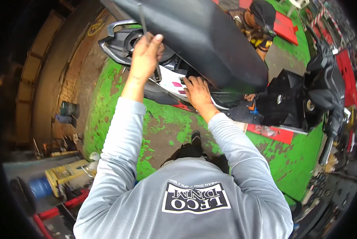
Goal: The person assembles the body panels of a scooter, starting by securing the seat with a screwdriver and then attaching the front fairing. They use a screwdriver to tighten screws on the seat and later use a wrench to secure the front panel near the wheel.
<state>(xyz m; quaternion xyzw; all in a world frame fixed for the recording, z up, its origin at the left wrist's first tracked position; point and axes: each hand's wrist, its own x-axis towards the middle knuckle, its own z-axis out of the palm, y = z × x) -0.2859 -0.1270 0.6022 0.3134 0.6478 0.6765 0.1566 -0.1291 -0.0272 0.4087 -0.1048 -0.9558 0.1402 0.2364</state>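
Observation:
A scooter stands before me with its long black seat tilted up. My left hand is closed around a long, thin metal rod-shaped tool, near the tail of the scooter. The tool's upper end sticks up past my fingers; its exact kind is unclear. Below that hand lies a white side panel with dark red marks. My right hand rests on the panel's upper edge, its fingers stretched out and slightly apart, holding nothing visible. Beside my left hand is the grey grab rail.
Across the scooter a person in a dark cap crouches close by. Orange and blue-handled tools lie on the footboard. The handlebar reaches out at right. A yellow machine stands at left on the worn green floor.

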